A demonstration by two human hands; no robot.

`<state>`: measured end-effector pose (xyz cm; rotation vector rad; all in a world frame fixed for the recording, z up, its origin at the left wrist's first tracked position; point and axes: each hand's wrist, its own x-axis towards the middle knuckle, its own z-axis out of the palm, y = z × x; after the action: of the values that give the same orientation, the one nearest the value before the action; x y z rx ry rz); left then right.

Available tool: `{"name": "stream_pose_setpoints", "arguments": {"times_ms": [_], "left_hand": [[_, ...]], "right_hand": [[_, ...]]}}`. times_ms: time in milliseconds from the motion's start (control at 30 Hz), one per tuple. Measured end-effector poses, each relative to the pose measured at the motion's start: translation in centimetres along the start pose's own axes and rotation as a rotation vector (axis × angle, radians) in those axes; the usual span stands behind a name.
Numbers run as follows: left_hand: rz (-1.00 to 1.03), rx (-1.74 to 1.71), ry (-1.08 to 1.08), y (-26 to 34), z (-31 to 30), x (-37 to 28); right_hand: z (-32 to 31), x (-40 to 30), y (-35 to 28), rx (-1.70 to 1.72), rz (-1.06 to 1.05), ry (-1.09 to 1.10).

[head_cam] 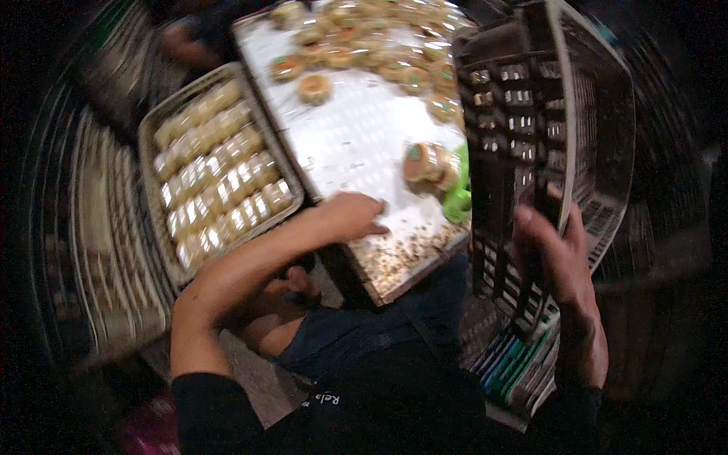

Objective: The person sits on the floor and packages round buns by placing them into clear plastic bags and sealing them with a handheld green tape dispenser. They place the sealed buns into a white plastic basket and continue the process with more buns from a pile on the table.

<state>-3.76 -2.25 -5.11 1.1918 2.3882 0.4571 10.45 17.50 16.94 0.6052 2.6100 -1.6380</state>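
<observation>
My left hand (355,216) is low over the near left part of a white work surface (347,142), beside scattered crumbs (398,256). Its fingers are slightly bent and apart, with nothing seen in them. My right hand (551,239) grips the rim of a dark plastic crate (597,114), which stands tilted on its side at the right. Small round wrapped pastries (341,55) crowd the far part of the surface. A short row of wrapped pastries (432,165) lies between my hands, next to a bright green object (456,202) partly hidden by the crate.
A light plastic crate (222,247) filled with rows of wrapped pastries (219,170) stands left of the surface. More stacked crates (108,239) are at the far left. Beneath the dark crate are stacked coloured crates (512,364). Another person's arm (190,45) shows at the upper left.
</observation>
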Motion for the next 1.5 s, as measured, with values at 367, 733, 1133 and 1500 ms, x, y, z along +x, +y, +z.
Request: {"name": "stream_pose_setpoints", "arguments": {"times_ms": [367,733,1133,1500], "left_hand": [[-0.044,-0.203,0.16,3.9,9.1,-2.4],[-0.015,-0.602,0.333,1.9,6.6,-4.0],[-0.088,-0.381,0.187,0.9,6.9,-3.6],[-0.265,0.032,0.631,-3.2,-2.5,-3.9]], "right_hand": [[24.7,5.9,-4.3,-0.947,-0.928,-1.097],[42.6,5.3,-0.9,-0.859,-1.123,-1.471],[42.6,9.4,2.2,-0.597,-1.088,-1.261],[27.7,30.1,0.3,-0.292,-0.79,-0.331]]}}
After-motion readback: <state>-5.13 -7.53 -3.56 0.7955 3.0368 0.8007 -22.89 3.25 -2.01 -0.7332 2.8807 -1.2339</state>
